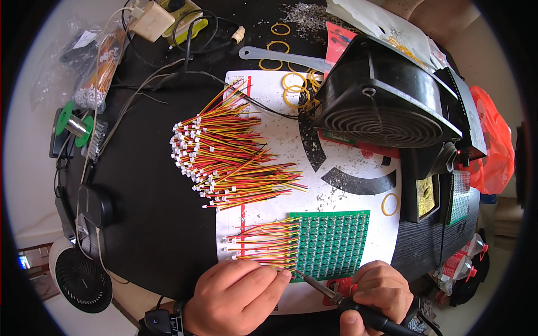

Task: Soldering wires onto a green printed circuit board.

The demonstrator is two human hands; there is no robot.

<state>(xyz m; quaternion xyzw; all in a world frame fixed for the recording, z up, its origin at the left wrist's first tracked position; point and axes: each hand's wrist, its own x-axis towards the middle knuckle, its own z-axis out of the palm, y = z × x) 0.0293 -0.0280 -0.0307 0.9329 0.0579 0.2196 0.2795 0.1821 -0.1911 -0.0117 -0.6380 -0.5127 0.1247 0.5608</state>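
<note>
A green circuit board panel (332,243) with rows of small parts lies on a white printed sheet (263,308). Red, yellow and black wire leads (263,239) with white connectors reach leftward from its left edge. My left hand (238,294) is closed at the board's lower left corner, thumb and fingers pinching a wire lead, mostly hidden beneath them. In my right hand (381,294) is a black-handled soldering iron (320,287), its tip close to the left fingertips at the board edge. Above the board spreads a large pile of similar wire leads (224,154).
A black fume fan (386,95) stands at the far right, beside a yellow sponge (426,196) in a holder. Rubber bands (296,89) and metal bits lie further back. At left are a solder spool (74,124) and a small round fan (84,283).
</note>
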